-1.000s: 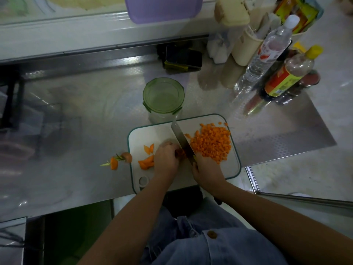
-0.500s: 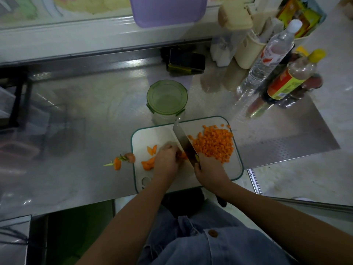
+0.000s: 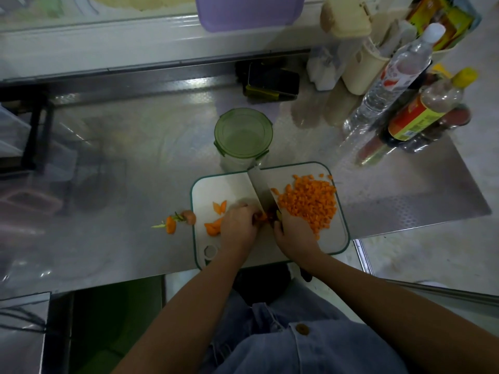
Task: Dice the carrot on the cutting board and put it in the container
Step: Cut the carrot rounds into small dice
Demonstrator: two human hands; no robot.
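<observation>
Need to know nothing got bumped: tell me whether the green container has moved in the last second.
No. The container still sits just beyond the cutting board's far edge.

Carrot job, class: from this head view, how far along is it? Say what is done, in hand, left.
Done: a diced pile lies on the right of the cutting board. In hand: the left hand holds a carrot piece at the knife gripped by the right hand. Left: chunks near the left hand need dicing, and no carrot shows in the container.
</observation>
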